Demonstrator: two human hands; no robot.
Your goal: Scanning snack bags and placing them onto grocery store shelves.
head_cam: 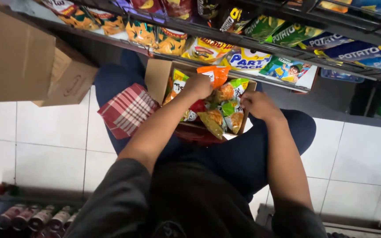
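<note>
Matt brown cardboard box [157, 79] holding glossy, crinkled plastic snack packets [225, 110]; woven checked cloth [127, 110]; smooth, faintly shiny floor tiles [49, 132], probably ceramic.

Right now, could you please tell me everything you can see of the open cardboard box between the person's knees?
The cardboard box is plain brown, its top open and a flap raised on the near-left side. It sits between the person's knees, just below the snack shelf, and is full of small snack packets in orange, green and yellow. The left hand grips an orange packet above it; the right hand rests at its right edge.
</note>
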